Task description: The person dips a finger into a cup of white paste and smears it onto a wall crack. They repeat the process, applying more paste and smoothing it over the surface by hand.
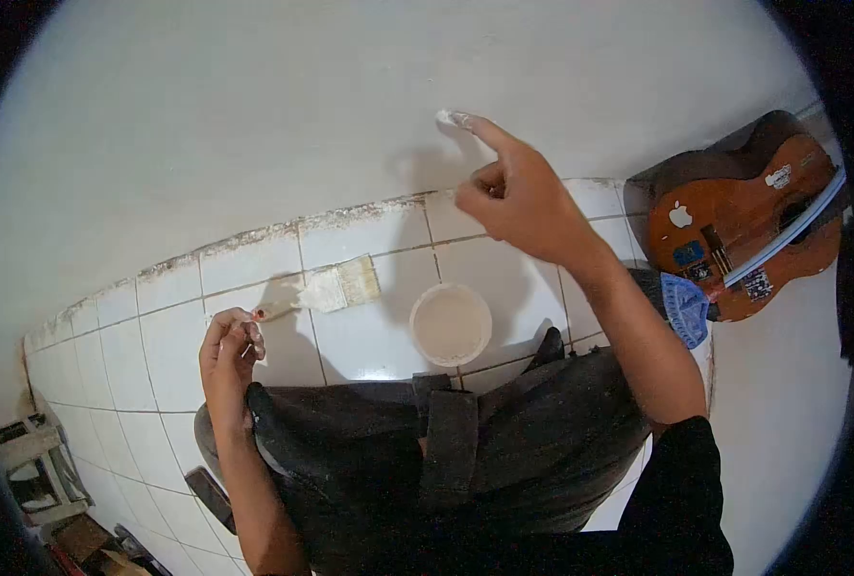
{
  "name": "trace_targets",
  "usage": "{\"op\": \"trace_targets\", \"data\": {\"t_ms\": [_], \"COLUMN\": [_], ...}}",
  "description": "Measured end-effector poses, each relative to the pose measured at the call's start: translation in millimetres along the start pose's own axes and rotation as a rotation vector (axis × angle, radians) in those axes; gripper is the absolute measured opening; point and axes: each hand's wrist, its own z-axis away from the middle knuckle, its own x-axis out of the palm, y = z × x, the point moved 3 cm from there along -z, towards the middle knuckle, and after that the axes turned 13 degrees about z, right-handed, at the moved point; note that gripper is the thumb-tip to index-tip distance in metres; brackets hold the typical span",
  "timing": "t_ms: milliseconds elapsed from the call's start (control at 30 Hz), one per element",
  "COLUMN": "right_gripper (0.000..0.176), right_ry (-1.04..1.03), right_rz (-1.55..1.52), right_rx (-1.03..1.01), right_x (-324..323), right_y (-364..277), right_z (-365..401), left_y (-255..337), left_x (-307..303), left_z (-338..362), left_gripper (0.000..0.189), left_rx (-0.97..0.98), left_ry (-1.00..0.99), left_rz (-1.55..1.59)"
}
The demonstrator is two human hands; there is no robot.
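My left hand is by my left knee, its fingers curled at the end of a paintbrush handle. The brush points right over the white tiles, its ferrule and pale bristles coated with white. White smears also mark the left fingertips. My right hand is raised before the wall with the index finger stretched out and the others folded. A thick white substance covers that index fingertip. Below it, between my legs and the wall, stands a round tub of off-white contents.
A pale wall rises ahead, rough along its join with the tiled floor. At right leans a stickered brown guitar, with a blue patterned cloth near it. A phone-like dark object and a wooden frame are at lower left.
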Motion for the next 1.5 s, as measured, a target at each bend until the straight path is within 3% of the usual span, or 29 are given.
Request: {"op": "trace_targets", "data": {"t_ms": [33, 100, 167, 267, 400, 467, 600, 667, 700, 767, 800, 867, 1000, 1100, 1200, 1300, 1367, 1400, 1433, 1500], "right_gripper": [0.062, 0.054, 0.048, 0.058, 0.055, 0.018, 0.018, 0.04, 0.04, 0.045, 0.045, 0.051, 0.048, 0.036, 0.047, 0.058, 0.067, 0.074, 0.074, 0.079], "right_ry": [-0.001, -0.205, -0.211, -0.21, -0.214, -0.308, -0.447, -0.173, -0.172, -0.655, -0.659, -0.409, -0.303, -0.207, -0.181, -0.26, 0.326, 0.317, 0.316, 0.27], "right_rz": [-0.004, -0.448, -0.562, -0.769, -0.976, -1.262, -1.436, -1.478, -1.48, -1.693, -1.696, -1.682, -1.59, -1.642, -1.565, -1.441, -0.201, 0.25, 0.254, 0.604], "right_rx": [0.002, 0.217, 0.231, 0.186, 0.189, 0.176, 0.128, 0.465, 0.464, 0.206, 0.202, 0.46, 0.462, 0.595, 0.612, 0.44, 0.137, 0.102, 0.104, 0.012], "right_x": [-3, -7, -10, -12, -7, -7, -14, -23, -25, -26, -28, -34, -33, -26, -12, 17, 23, 15, 14, 16], "right_y": [-1, -4, -6, -13, -10, -9, -16, -27, -18, -7, -13, -19, -32, -19, 7, 17, 6, -9, -8, -6], "right_z": [-3, -8, -15, -27, -35, -37, -38, -38, -41, -49, -48, -47, -44, -33, -13, 10, 18, 20, 18, 8], "left_y": [1, 1, 0, 0, 0, 1, 1, 1, 1, 4, 4, 3, 6, 8, 10, 10, 10, 10, 10, 9], "left_x": [1, 1, 2, 3, 8, 8, 7, 6, 7, 9, 10, 6, 10, 10, 10, 9, 8, 8, 9, 12], "left_z": [0, 1, 0, -1, 0, 1, 1, 1, 1, 1, 2, 2, 5, 6, 9, 9, 9, 9, 9, 10], "left_gripper": [0.014, 0.013, 0.013, 0.013, 0.013, 0.013, 0.012, 0.012, 0.012, 0.012, 0.012, 0.012, 0.014, 0.014, 0.015, 0.015, 0.015, 0.015, 0.016, 0.016], "left_rx": [0.004, -0.001, -0.007, -0.016, 0.002, 0.007, -0.006, -0.003, 0.001, 0.011, -0.004, -0.031, -0.002, -0.007, 0.03, 0.041, 0.038, 0.047, 0.058, 0.05], "left_ry": [0.004, 0.016, 0.025, 0.033, 0.042, 0.044, 0.04, 0.029, 0.029, 0.03, 0.049, 0.07, 0.078, 0.056, 0.048, 0.043, 0.039, 0.014, -0.012, 0.008], "left_rz": [-0.021, -0.041, -0.057, -0.043, -0.062, -0.063, -0.071, -0.072, -0.067, -0.067, -0.067, -0.053, -0.082, -0.095, -0.081, -0.101, -0.13, -0.145, -0.16, -0.168]}}
